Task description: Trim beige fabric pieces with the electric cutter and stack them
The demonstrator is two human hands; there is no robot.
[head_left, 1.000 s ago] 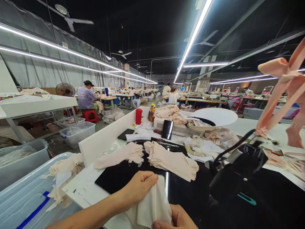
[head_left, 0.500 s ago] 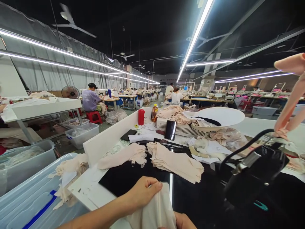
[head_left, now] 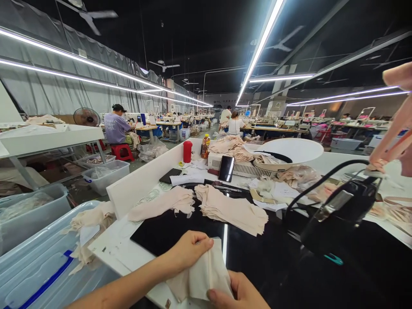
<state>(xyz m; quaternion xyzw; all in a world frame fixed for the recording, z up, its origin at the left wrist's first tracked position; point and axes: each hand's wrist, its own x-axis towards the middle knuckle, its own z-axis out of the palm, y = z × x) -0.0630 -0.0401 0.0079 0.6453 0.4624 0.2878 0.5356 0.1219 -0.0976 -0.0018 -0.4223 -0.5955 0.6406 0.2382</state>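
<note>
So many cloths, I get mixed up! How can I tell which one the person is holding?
Find the black mat on the white worktable and come to its near edge. There the left hand and right hand pinch the folded cloth between them. It is paler, almost white, and the only piece held; the beige stacks lie flat farther back.

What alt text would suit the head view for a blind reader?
The left hand and right hand pinch a folded cream fabric piece over a black worktable; a stack of beige pieces lies beyond in a busy sewing hall.
</note>
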